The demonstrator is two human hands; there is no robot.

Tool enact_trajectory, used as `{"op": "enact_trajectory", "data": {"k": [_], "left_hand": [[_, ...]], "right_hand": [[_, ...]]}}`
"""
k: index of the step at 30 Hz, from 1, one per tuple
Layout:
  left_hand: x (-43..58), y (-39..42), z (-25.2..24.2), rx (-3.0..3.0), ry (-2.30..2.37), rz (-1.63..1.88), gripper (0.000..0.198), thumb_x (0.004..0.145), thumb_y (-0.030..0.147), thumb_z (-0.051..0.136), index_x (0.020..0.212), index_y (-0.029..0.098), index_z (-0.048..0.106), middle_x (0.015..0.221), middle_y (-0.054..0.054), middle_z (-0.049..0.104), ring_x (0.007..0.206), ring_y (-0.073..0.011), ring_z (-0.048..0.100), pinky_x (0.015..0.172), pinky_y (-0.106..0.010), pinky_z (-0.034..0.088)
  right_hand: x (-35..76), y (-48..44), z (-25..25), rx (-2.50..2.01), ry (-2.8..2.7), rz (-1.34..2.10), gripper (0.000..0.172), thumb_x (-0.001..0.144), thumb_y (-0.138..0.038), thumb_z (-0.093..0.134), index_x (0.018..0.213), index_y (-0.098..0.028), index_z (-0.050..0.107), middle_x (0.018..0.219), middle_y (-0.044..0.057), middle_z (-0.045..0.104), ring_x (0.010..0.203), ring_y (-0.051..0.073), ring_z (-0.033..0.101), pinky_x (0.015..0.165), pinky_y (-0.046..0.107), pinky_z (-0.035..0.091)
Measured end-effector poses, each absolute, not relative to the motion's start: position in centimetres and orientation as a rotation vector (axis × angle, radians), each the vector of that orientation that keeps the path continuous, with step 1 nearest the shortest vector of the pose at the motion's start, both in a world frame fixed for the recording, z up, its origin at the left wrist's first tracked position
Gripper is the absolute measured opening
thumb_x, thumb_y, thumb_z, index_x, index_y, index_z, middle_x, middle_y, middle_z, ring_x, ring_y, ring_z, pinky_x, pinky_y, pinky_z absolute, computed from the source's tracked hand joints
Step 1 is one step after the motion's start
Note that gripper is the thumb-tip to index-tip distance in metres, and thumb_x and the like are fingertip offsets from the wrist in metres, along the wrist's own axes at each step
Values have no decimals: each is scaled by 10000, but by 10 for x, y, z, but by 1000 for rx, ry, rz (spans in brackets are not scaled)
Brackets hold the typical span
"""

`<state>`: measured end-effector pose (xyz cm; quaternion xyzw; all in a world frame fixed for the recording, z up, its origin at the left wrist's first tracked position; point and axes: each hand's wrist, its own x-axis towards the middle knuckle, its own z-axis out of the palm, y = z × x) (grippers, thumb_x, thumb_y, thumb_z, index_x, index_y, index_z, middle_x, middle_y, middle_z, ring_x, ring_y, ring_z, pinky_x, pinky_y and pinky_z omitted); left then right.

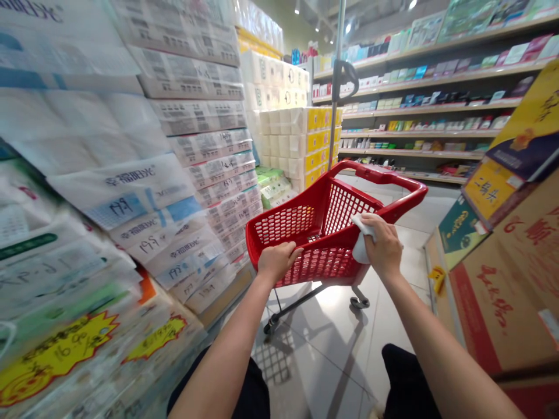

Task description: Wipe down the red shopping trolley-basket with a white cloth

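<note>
A red plastic shopping cart (pixel 301 265) stands side-on in front of me on the tiled floor, its handle (pixel 393 177) towards the upper right. My left hand (pixel 278 261) grips the near rim of the basket, its fingers curled over the edge. In my right hand (pixel 383 244) is a white cloth (pixel 360 251), pressed against the cart's side near the handle end. Part of the cloth hangs below my fingers. Through the mesh, no goods can be made out in the basket.
Packs of tissue paper (pixel 209 122) are stacked high on the left, with yellow price signs (pixel 56 355) low down. Cardboard cartons (pixel 506 291) line the right. A metal pole (pixel 335 116) rises behind the cart. Shelves (pixel 437 105) of small boxes fill the back.
</note>
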<state>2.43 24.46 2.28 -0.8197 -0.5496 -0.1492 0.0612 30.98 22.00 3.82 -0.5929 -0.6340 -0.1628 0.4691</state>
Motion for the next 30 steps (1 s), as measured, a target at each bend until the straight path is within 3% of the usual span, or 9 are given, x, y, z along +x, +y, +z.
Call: {"op": "enact_trajectory", "data": {"k": [7, 15, 20, 25, 30], "left_hand": [[25, 243, 23, -2473, -1688, -452, 465, 971, 575, 246, 942, 262, 589, 920, -13, 681, 795, -167, 638, 610, -253, 350], [18, 245, 21, -2473, -1661, -450, 484, 971, 586, 217, 947, 268, 581, 915, -7, 673, 777, -165, 631, 603, -248, 344], [23, 244, 19, -2467, -1672, -460, 472, 973, 577, 229, 935, 261, 577, 922, -8, 682, 785, -164, 637, 603, -249, 344], [28, 243, 18, -2450, -1681, -463, 475, 973, 575, 233, 936, 255, 582, 928, -21, 684, 792, -171, 640, 614, -254, 353], [24, 244, 20, -2466, -1661, -456, 472, 973, 576, 233, 943, 263, 586, 928, -13, 681, 787, -169, 639, 621, -256, 364]], "right_hand": [[241, 215, 19, -1231, -1941, -149, 420, 825, -140, 474, 1213, -278, 559, 1276, 6, 600, 1173, 222, 516, 967, 391, 465], [290, 216, 40, -1517, -1690, -308, 413, 847, -154, 460, 1197, -348, 560, 1240, -62, 624, 1064, 204, 559, 719, 322, 511], [295, 220, 35, -1477, -1526, -341, 400, 844, -153, 435, 1198, -292, 559, 1267, -17, 605, 1083, 237, 546, 865, 396, 481], [243, 217, 16, -1284, -1830, -203, 386, 848, -163, 458, 1206, -267, 558, 1246, 24, 612, 1136, 243, 527, 963, 413, 454], [226, 213, 16, -1256, -2026, -229, 420, 866, -170, 486, 1259, -312, 531, 1283, -11, 599, 1112, 201, 550, 846, 330, 517]]}}
